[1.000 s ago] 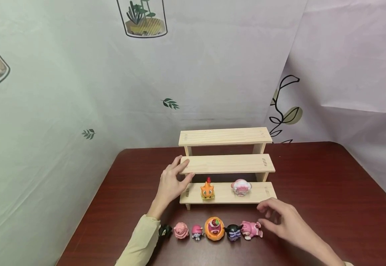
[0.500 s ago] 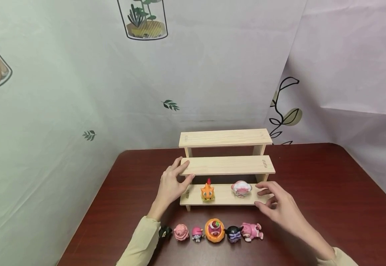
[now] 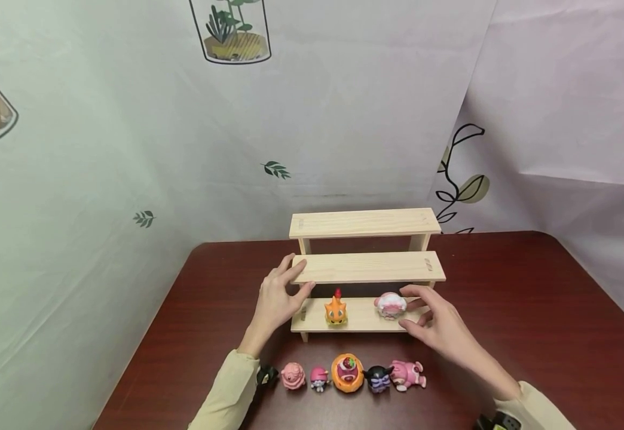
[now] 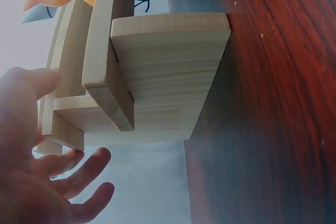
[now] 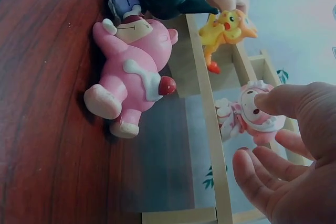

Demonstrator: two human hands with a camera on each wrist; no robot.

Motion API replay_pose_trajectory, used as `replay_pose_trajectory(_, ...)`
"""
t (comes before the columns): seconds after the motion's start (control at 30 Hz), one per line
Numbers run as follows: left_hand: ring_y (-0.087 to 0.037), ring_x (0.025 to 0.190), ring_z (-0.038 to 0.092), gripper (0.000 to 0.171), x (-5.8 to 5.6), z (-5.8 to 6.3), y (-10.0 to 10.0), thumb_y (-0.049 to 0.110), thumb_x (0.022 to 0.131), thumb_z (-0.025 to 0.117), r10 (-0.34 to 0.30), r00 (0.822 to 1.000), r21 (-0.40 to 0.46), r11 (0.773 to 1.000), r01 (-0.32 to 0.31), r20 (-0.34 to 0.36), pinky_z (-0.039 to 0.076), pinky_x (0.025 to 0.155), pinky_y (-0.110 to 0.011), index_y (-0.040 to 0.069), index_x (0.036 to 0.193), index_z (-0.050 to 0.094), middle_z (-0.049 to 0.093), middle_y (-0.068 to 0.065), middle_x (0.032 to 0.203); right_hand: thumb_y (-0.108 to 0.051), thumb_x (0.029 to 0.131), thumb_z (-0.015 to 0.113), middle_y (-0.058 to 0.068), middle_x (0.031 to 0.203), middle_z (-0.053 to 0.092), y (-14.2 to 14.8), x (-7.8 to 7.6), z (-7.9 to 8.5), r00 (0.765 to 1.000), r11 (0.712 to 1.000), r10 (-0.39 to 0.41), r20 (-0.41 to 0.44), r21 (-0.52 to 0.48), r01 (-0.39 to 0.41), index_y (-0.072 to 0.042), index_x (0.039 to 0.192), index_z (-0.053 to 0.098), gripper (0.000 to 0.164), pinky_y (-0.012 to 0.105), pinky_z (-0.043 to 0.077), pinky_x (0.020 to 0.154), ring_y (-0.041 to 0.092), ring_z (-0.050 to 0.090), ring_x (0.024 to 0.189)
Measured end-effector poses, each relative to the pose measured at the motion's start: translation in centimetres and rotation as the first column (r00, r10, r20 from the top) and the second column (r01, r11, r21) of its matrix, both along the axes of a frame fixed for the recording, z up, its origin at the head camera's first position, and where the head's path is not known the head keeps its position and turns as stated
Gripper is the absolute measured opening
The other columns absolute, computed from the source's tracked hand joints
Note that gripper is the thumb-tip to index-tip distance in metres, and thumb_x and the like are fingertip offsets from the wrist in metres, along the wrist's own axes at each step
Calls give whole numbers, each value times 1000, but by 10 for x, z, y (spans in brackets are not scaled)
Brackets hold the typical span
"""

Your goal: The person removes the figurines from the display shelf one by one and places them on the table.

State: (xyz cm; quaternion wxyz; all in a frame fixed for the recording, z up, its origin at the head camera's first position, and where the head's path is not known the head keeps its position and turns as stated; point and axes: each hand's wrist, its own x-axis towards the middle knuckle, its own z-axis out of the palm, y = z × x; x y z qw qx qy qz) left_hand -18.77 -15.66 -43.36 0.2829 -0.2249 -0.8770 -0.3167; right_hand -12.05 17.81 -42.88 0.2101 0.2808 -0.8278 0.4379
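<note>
A stepped wooden display stand (image 3: 366, 269) has three tiers. My left hand (image 3: 278, 297) grips the left end of its middle tier, thumb at the front edge and fingertips around the end. On the lowest tier stand an orange-and-yellow figurine (image 3: 336, 311) with a red tail tip and, to its right, a figurine with a white-and-pink hood (image 3: 390, 305). Beside the hooded one is my right hand (image 3: 441, 319), thumb and fingers spread at its right side. In the right wrist view the thumb (image 5: 283, 100) overlaps the hood, with the other fingers below it.
In front of the stand lies a row of figurines: a pink bear (image 3: 407, 374) on its back, a black-and-purple one (image 3: 378, 378), an orange round one with a strawberry (image 3: 346, 373), a small pink-hatted one (image 3: 319, 377), a round pink one (image 3: 293, 375). A dark one (image 3: 266, 375) is partly behind the sleeve.
My right hand has moved from beside the pink bear up and left to the hooded figurine on the lowest tier. The left hand keeps its place on the stand.
</note>
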Motion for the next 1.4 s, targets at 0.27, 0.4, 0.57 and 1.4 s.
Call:
replay_pose_trajectory(0.27, -47, 106, 62, 48, 1, 1, 0, 27, 85, 79, -5, 1000, -2, 1000, 5, 2, 46, 87, -64, 6, 127, 70, 58, -21, 136, 8, 70, 84, 8, 108, 65, -6, -7, -1, 1000, 1000, 7, 3, 19, -7, -1, 120, 61, 55, 29, 53, 57, 20, 62, 76)
replay_pose_trajectory(0.4, -47, 105, 62, 48, 1, 1, 1, 26, 84, 80, -6, 1000, 1, 1000, 6, -7, 47, 86, -64, 6, 127, 70, 58, -22, 135, 9, 69, 84, 9, 107, 65, -8, -10, -1, 1000, 1000, 9, 7, 23, -9, 0, 118, 61, 55, 28, 53, 57, 19, 61, 73)
replay_pose_trajectory(0.57, -48, 104, 63, 48, 1, 2, 2, 25, 83, 81, -7, 1000, 7, 1000, 7, -21, 48, 84, -63, 5, 126, 70, 59, -23, 134, 10, 70, 84, 10, 106, 65, -11, -13, -2, 1000, 1000, 22, 21, 19, -22, 2, 117, 61, 53, 28, 52, 55, 14, 62, 71)
replay_pose_trajectory(1.4, -48, 106, 62, 48, 1, 2, 1, 25, 84, 80, -7, 1000, 12, 1000, 7, -8, 47, 84, -65, 6, 128, 70, 58, -22, 135, 12, 70, 82, 0, 96, 64, -14, -16, -1, 999, 999, 47, 19, 9, -47, -1, 112, 65, 47, 30, 52, 54, 11, 60, 67)
